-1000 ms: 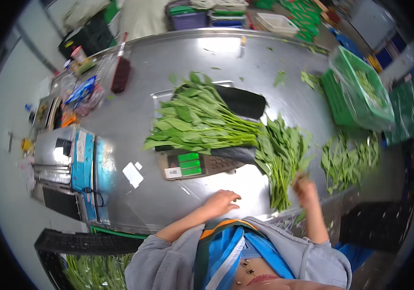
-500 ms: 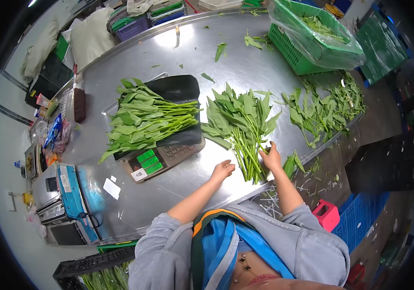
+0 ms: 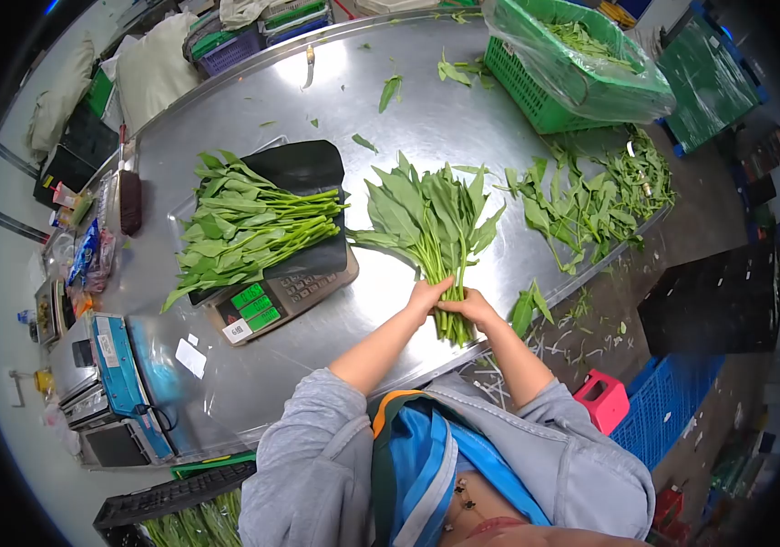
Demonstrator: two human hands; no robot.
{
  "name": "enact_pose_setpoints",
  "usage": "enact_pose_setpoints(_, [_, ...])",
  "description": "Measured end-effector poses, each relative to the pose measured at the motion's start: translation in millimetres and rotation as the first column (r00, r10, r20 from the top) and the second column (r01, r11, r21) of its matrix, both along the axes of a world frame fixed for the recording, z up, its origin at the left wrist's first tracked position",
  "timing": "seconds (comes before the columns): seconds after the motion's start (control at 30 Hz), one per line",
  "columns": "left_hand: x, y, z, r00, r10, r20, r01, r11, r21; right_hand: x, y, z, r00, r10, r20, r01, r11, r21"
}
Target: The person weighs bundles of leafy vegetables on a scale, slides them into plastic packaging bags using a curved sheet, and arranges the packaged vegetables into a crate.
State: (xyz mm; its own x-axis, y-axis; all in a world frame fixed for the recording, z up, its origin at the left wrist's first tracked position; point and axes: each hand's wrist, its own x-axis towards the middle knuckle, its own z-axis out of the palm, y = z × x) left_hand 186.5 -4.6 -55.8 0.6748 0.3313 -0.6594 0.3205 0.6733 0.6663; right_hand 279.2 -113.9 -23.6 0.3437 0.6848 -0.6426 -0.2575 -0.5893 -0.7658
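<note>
A bunch of leafy green vegetables (image 3: 436,214) lies on the metal table, leaves away from me and stems toward me. My left hand (image 3: 430,296) is closed around the stems from the left. From the right, my right hand (image 3: 470,308) grips the same stems, so they are squeezed together between both hands. Left of the bunch, a larger pile of the same greens (image 3: 249,223) rests on a black sheet (image 3: 303,169) on top of a digital scale (image 3: 308,287) with a lit green display.
Loose greens (image 3: 581,210) lie along the table's right edge, with a single sprig (image 3: 528,307) near my right hand. A plastic-lined green basket (image 3: 536,87) stands at the back right. A knife (image 3: 309,66) lies at the far side. A blue-sided machine (image 3: 121,374) sits at left.
My hands, apart on either side of the stems before, have come together and closed on them. The stems are now gathered more tightly. The view has shifted slightly.
</note>
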Motion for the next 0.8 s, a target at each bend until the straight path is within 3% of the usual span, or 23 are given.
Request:
enact_pose_setpoints(0.03, [-3.7, 1.9, 0.9, 1.0, 0.003, 0.004, -0.003, 1.0, 0.002, -2.8, 1.6, 5.8, 1.0, 0.003, 0.004, -0.003, 1.0, 0.002])
enact_pose_setpoints(0.1, [-18.8, 10.0, 7.9, 0.984, -0.046, 0.174, -0.021, 0.932, 0.362, -14.6, 4.1, 27.3, 0.972, -0.061, 0.225, 0.005, 0.971, 0.24])
enact_pose_setpoints(0.17, [-52.0, 14.7, 52.9, 0.974, -0.125, 0.186, 0.032, 0.899, 0.436, -33.6, -3.4, 43.1, 0.982, -0.07, 0.175, 0.016, 0.956, 0.292])
enact_pose_setpoints(0.23, [-83.4, 9.9, 61.4, 0.958, -0.008, 0.285, 0.006, 1.0, 0.008, -50.4, -16.0, 40.6, 0.913, -0.234, -0.333, 0.332, 0.901, 0.278])
enact_pose_setpoints(0.27, [-100.7, 4.5, 54.6, 0.962, 0.0, 0.274, -0.002, 1.0, 0.007, -54.0, -22.0, 23.2, 0.779, -0.146, -0.61, 0.402, 0.862, 0.307])
enact_pose_setpoints(0.3, [-118.9, -2.9, 42.2, 0.952, 0.137, 0.274, -0.071, 0.968, -0.239, -58.4, -29.6, 6.3, 0.776, -0.137, -0.616, 0.397, 0.865, 0.308])
enact_pose_setpoints(0.33, [-131.8, -7.8, 31.1, 0.932, 0.267, 0.246, -0.127, 0.875, -0.466, -63.5, -38.1, -11.4, 0.622, -0.189, -0.76, 0.452, 0.879, 0.151])
enact_pose_setpoints(0.37, [-140.4, -13.5, 20.4, 0.932, 0.268, 0.244, -0.132, 0.878, -0.46, -69.7, -44.8, -20.8, 0.44, -0.254, -0.862, 0.473, 0.881, -0.018])
enact_pose_setpoints(0.43, [-147.8, -26.0, 13.2, 0.934, 0.294, 0.205, -0.12, 0.795, -0.595, -78.4, -45.9, -16.3, 0.42, -0.244, -0.874, 0.434, 0.9, -0.043])
enact_pose_setpoints(0.47, [-146.7, -30.8, 7.6, 0.934, 0.267, 0.237, -0.121, 0.862, -0.492, -81.0, -43.8, -15.9, 0.511, -0.232, -0.827, 0.365, 0.93, -0.035])
enact_pose_setpoints(0.5, [-145.1, -32.5, 7.5, 0.934, 0.269, 0.234, -0.124, 0.86, -0.495, -83.3, -39.7, -10.7, 0.598, -0.211, -0.773, 0.292, 0.956, -0.035])
enact_pose_setpoints(0.53, [-142.8, -32.9, 7.7, 0.964, 0.19, 0.187, -0.112, 0.925, -0.362, -83.1, -34.4, -6.4, 0.693, -0.214, -0.689, 0.239, 0.969, -0.06])
enact_pose_setpoints(0.57, [-139.3, -32.9, 8.2, 0.985, 0.115, 0.13, -0.084, 0.972, -0.221, -85.2, -31.3, -4.3, 0.693, -0.215, -0.688, 0.241, 0.969, -0.06])
enact_pose_setpoints(0.63, [-135.4, -36.3, 20.5, 0.978, 0.117, 0.172, -0.09, 0.983, -0.158, -89.0, -26.2, 5.9, 0.936, -0.054, -0.348, 0.105, 0.986, 0.129])
enact_pose_setpoints(0.7, [-137.9, -40.7, 35.4, 0.942, 0.273, 0.195, -0.216, 0.939, -0.268, -90.5, -35.9, 16.5, 0.919, -0.063, -0.39, 0.127, 0.982, 0.142])
enact_pose_setpoints(0.73, [-142.2, -42.1, 45.5, 0.932, 0.289, 0.22, -0.192, 0.906, -0.376, -93.3, -44.3, 17.2, 0.808, -0.086, -0.583, 0.204, 0.969, 0.14])
enact_pose_setpoints(0.77, [-148.6, -43.2, 44.0, 0.932, 0.287, 0.22, -0.191, 0.907, -0.375, -96.5, -52.9, 16.6, 0.657, -0.097, -0.748, 0.278, 0.953, 0.121])
enact_pose_setpoints(0.8, [-157.0, -45.6, 39.9, 0.946, 0.256, 0.197, -0.142, 0.877, -0.46, -100.7, -60.6, 4.5, 0.49, -0.127, -0.863, 0.263, 0.965, 0.007])
